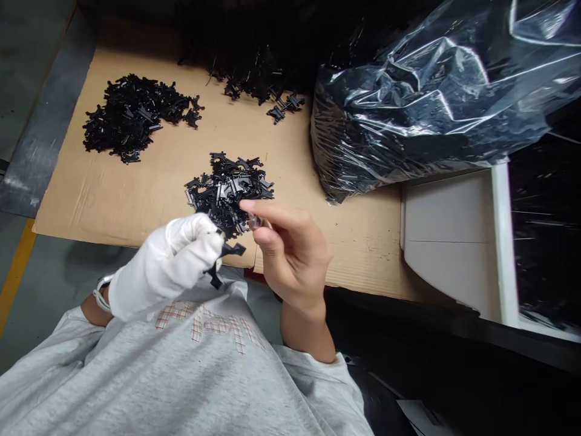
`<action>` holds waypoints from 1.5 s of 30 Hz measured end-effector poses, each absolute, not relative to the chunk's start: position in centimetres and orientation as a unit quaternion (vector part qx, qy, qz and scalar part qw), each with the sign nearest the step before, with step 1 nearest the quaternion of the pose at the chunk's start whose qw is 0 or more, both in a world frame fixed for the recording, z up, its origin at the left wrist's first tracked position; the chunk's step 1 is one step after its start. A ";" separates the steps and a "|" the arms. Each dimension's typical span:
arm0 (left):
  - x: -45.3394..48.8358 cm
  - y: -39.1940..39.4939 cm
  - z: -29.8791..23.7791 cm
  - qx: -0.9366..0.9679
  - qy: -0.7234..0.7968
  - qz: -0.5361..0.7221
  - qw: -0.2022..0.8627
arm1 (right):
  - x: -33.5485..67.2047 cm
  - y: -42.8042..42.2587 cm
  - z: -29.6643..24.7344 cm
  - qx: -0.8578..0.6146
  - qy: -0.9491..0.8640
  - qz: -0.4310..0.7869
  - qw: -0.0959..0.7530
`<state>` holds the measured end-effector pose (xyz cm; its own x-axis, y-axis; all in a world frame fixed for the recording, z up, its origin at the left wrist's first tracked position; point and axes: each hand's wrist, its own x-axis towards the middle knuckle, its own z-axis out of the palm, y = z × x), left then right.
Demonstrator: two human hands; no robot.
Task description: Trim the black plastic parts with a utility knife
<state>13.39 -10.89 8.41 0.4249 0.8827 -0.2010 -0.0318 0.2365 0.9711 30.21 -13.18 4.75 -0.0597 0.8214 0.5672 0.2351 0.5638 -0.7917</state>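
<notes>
Pinching one clear piece [255,223] in bare right grip [290,254], one black piece [226,257] in gloved left grip [166,266]; three black heaps [227,189]

Flattened cardboard sheet [113,206], tan and creased, covers most of the frame's upper middle. Lying directly on it: a heap of small black plastic parts [134,115] at upper left, a second heap [227,194] at centre near the lower edge, a third heap [247,82] along the top edge, partly in shadow. A bulging clear plastic bag [431,103] filled with black contents rests at upper right.
</notes>
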 end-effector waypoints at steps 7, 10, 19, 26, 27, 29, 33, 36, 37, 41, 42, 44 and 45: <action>13.1 -10.8 7.8 0.544 0.414 0.347 0.642 | 30.3 -13.8 5.0 -0.400 -0.650 0.346 0.545; 13.5 -10.4 7.8 0.575 0.405 0.337 0.626 | 30.0 -13.6 5.5 -0.407 -0.629 0.378 0.544; 13.2 -8.6 2.9 0.661 0.482 0.338 0.465 | 30.8 -10.5 4.2 -0.536 -0.571 0.373 0.498; 7.1 -2.7 0.0 0.601 0.777 0.168 0.085 | 32.8 -6.1 0.7 -0.647 -0.568 0.295 0.414; 6.4 -1.9 -0.1 0.595 0.789 0.132 0.078 | 32.9 -5.7 0.2 -0.654 -0.569 0.292 0.404; 5.6 -0.7 0.0 0.598 0.793 0.075 0.086 | 33.0 -5.2 -0.3 -0.660 -0.570 0.288 0.395; 5.1 0.2 -0.1 0.630 0.771 0.038 0.086 | 33.3 -5.4 -0.6 -0.660 -0.576 0.284 0.390; 4.9 0.3 -0.1 0.652 0.754 0.020 0.075 | 33.7 -6.0 -0.4 -0.661 -0.578 0.275 0.391; 4.7 0.4 -0.1 0.659 0.748 0.011 0.080 | 33.9 -6.2 -0.3 -0.662 -0.579 0.270 0.392; 4.6 0.5 0.3 0.676 0.729 -0.031 0.108 | 34.3 -7.0 0.0 -0.661 -0.580 0.258 0.400; 4.6 0.4 0.5 0.680 0.723 -0.046 0.113 | 34.3 -7.2 0.2 -0.659 -0.581 0.257 0.403; 4.8 0.3 1.0 0.686 0.713 -0.081 0.123 | 34.2 -7.6 0.6 -0.655 -0.582 0.253 0.410; 4.8 0.1 1.3 0.687 0.709 -0.098 0.127 | 34.2 -7.9 0.9 -0.652 -0.584 0.250 0.415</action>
